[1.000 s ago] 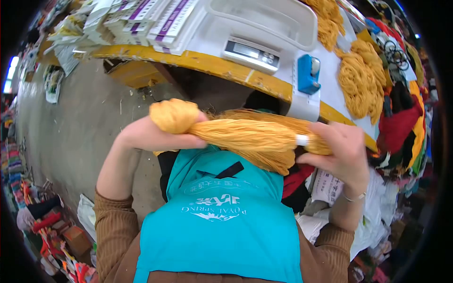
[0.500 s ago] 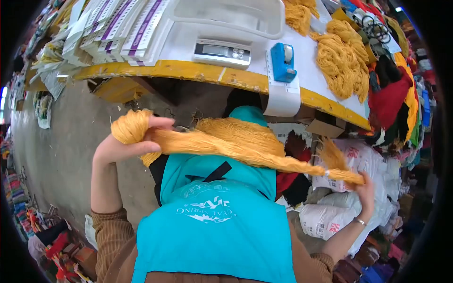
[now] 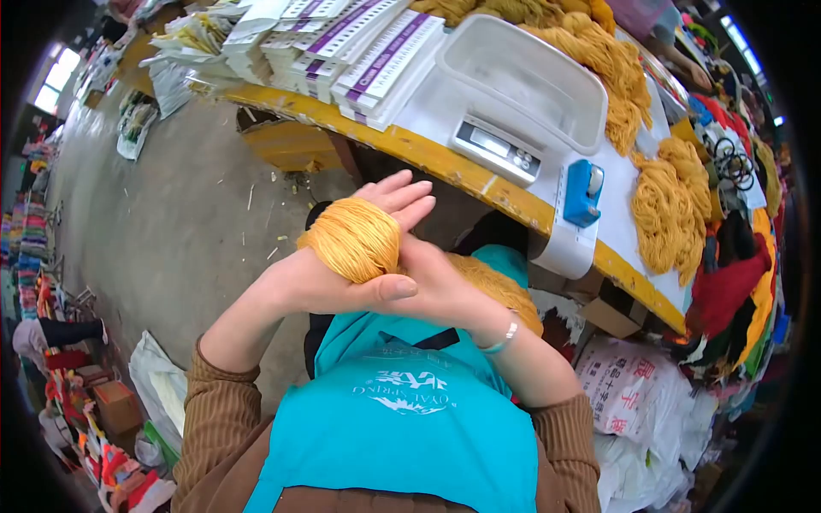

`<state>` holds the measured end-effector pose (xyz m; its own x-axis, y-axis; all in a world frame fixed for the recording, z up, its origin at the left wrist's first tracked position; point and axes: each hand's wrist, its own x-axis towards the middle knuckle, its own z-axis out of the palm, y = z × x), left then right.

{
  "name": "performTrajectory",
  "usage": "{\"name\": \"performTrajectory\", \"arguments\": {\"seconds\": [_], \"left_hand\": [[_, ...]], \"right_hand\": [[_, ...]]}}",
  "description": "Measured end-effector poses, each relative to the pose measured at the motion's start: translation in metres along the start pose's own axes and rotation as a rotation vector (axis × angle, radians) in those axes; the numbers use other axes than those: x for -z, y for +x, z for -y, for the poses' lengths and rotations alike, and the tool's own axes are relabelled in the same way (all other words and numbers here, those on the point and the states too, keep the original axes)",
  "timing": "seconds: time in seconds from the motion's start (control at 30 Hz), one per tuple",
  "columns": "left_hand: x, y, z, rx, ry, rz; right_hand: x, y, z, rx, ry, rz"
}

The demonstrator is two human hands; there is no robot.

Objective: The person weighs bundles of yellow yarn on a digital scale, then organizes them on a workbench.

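Golden yellow yarn (image 3: 352,239) is wound in a thick band round my left hand (image 3: 329,278). Its fingers stretch out beyond the band toward the table, and its thumb points right. My right hand (image 3: 440,282) comes in from the right and meets the left palm beside the yarn; its fingers are hidden behind the left hand and the band. More yellow yarn (image 3: 500,291) lies over my lap, partly behind my right wrist, above the turquoise apron (image 3: 402,436).
Beyond my hands, a yellow-edged table (image 3: 428,158) bears paper stacks (image 3: 389,64), a clear tray (image 3: 522,77), a scale (image 3: 496,147), a blue tape dispenser (image 3: 583,192) and yarn skeins (image 3: 671,205). White bags (image 3: 629,389) lie at right. Part of another person's arm (image 3: 680,60) shows at top right.
My right hand has moved left from the far end of the stretched yarn to my left hand. The long strand between them no longer shows. The view has shifted, with the table now further right.
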<state>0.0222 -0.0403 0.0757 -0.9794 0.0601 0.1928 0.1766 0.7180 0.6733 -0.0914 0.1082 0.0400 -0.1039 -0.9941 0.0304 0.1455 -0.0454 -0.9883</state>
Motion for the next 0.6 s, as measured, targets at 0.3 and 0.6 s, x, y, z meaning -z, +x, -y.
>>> {"name": "performTrajectory", "arguments": {"seconds": [0.3,0.6], "left_hand": [[-0.007,-0.033,0.046,0.321,-0.32,-0.231],[-0.052,0.005,0.051,0.228,-0.329,-0.038]], "right_hand": [[0.017,0.097,0.143,0.188,-0.074,-0.005],[0.061,0.136,0.363,0.555,-0.191,0.149]]}}
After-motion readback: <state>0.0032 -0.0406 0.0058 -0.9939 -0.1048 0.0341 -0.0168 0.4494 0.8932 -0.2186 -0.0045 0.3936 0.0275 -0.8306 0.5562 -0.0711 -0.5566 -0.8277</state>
